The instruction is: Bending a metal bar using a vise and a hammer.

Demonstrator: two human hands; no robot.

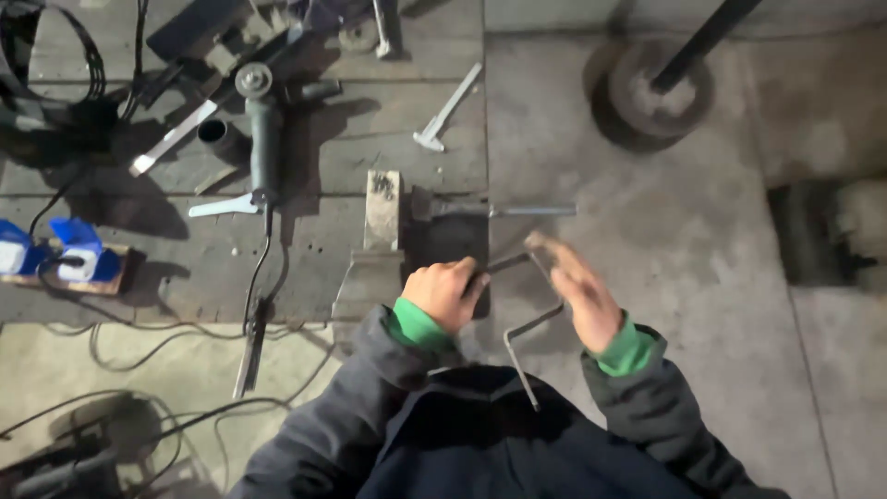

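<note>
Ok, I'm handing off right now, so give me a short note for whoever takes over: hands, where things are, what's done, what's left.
Left hand: closed around one end of a thin bent metal rod, at the edge of the workbench.
Right hand: open and blurred with motion, against the rod's other part; its grip is unclear.
Nearby: a vise just beyond the left hand, a hammer by it, an angle grinder further left.
Done: the rod shows bends.
Left: the rod is out of the vise; whether more bending is needed cannot be told.
</note>
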